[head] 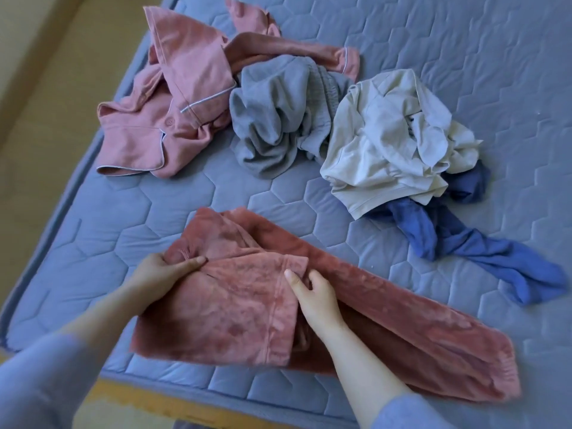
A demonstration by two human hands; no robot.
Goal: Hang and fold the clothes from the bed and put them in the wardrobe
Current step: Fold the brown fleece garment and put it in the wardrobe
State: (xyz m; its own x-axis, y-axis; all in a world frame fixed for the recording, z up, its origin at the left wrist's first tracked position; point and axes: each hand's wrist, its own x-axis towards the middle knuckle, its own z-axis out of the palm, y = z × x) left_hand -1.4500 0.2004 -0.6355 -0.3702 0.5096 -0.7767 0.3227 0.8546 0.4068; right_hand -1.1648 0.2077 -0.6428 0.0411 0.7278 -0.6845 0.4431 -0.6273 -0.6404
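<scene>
Fuzzy rust-pink trousers [387, 320] lie across the near part of the blue quilted bed [464, 57], one part doubled over near the waist. My left hand [167, 275] pinches the waist end at the left. My right hand [312, 297] grips the edge of the doubled-over flap in the middle. Farther back lie a crumpled pink pyjama shirt [185, 97], a grey garment [278, 119], a cream shirt [390, 144] and a blue garment [483, 252] partly under the cream one.
The bed's left edge [62, 196] runs diagonally, with beige floor [40, 88] beyond it. The near edge of the bed [185, 404] shows a yellow wooden frame below the mattress. My sleeves are light blue.
</scene>
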